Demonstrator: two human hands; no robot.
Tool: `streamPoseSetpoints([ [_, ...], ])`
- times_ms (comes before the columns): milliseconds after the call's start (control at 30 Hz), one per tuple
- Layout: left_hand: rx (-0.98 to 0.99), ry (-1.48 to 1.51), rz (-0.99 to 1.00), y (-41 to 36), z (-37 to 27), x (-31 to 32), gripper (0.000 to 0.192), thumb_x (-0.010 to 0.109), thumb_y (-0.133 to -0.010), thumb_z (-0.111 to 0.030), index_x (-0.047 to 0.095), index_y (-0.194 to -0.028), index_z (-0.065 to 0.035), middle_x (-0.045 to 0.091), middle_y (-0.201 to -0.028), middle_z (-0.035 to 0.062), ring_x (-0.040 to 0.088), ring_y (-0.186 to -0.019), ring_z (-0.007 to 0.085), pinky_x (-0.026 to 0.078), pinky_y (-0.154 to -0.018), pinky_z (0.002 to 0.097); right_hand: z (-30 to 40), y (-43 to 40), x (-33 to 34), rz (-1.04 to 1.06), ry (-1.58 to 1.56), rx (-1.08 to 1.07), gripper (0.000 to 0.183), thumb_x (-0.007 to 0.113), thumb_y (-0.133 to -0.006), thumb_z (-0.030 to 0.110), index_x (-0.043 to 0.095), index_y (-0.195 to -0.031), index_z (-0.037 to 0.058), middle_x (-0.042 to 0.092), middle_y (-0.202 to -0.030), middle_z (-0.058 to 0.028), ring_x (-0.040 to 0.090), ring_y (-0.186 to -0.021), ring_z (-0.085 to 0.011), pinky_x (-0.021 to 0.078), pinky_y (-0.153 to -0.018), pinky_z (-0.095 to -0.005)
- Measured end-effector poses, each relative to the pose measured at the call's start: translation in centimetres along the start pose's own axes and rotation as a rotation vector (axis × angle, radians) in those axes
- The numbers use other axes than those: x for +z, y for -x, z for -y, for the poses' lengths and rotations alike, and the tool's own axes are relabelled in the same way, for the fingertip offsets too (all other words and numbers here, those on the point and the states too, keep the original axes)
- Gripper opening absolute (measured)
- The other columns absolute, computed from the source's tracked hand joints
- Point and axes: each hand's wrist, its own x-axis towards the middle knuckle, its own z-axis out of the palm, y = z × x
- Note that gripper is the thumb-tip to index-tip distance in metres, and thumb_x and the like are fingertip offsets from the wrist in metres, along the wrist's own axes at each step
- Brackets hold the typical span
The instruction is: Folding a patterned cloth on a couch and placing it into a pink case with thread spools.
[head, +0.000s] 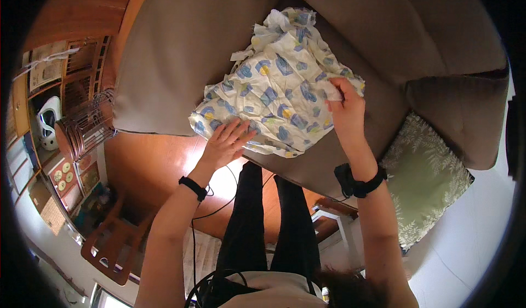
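A crumpled off-white cloth with blue, yellow and green printed shapes lies spread on the brown sofa seat. Its far end is bunched up, with frayed, ruffled edges. My left hand rests on the near left edge of the cloth, palm down, fingers apart. Toward the cloth's right side, my right hand pinches a pale fold between thumb and fingers. Both wrists wear black bands, and the right one carries a small black device.
A green cushion with a leaf pattern leans at the right by the sofa arm. Sofa backrests rise behind the cloth. A wire rack and a wooden chair stand at the left. A black cable hangs near my legs.
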Motion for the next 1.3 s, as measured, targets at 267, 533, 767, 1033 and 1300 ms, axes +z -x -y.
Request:
streamPoseSetpoints([
  [267,0.037,-0.141,0.064,0.2,3.4,0.0,0.064,0.069,-0.065,-0.015,0.046,-0.124,-0.0202,0.045,-0.124,0.0040,0.038,-0.119,0.0207,0.024,-0.102,0.0410,7.5,-0.5,-4.9,-0.119,-0.722,-0.038,0.028,0.040,-0.083,-0.002,0.051,-0.108,0.0018,0.050,-0.071,-0.0026,0.044,-0.063,-0.0088,0.0373,-0.056,-0.0217],
  [533,-0.122,0.300,0.001,-2.1,-0.2,-2.6,0.067,0.075,-0.066,-0.026,0.044,-0.124,-0.0147,0.043,-0.123,0.0077,0.038,-0.116,0.0259,0.027,-0.097,0.0420,-6.0,3.2,-1.4,0.032,0.046,0.205,0.038,0.063,-0.079,0.014,0.047,-0.113,0.0045,0.054,-0.082,-0.0086,0.054,-0.069,-0.0170,0.0448,-0.064,-0.0297],
  [767,-0.544,0.276,-0.458,-11.0,0.6,-4.6,0.067,0.074,-0.070,-0.031,0.043,-0.124,-0.0076,0.043,-0.122,0.0112,0.039,-0.112,0.0303,0.027,-0.094,0.0442,-6.4,3.3,1.6,0.043,0.501,0.052,0.047,0.064,-0.079,0.028,0.049,-0.116,0.0032,0.060,-0.086,-0.0178,0.061,-0.083,-0.0279,0.0482,-0.069,-0.0399],
  [1033,-0.666,0.471,-0.210,-18.9,2.4,-6.1,0.048,0.074,-0.068,-0.033,0.060,-0.109,-0.0124,0.056,-0.108,0.0059,0.048,-0.103,0.0259,0.027,-0.087,0.0431,-8.0,1.4,-1.5,-0.143,-0.052,0.347,0.030,0.059,-0.085,0.027,0.057,-0.092,-0.0018,0.062,-0.079,-0.0064,0.052,-0.066,-0.0126,0.0433,-0.060,-0.0285],
  [1300,0.027,0.354,-0.542,-13.0,1.2,-6.8,0.025,0.066,-0.062,-0.005,0.059,-0.085,-0.0118,0.059,-0.102,0.0024,0.052,-0.104,0.0217,0.030,-0.092,0.0388,-2.9,-2.2,-4.8,-0.122,-0.358,0.343,0.021,0.057,-0.088,0.022,0.059,-0.098,0.0043,0.063,-0.088,0.0000,0.053,-0.076,-0.0057,0.0408,-0.068,-0.0204],
])
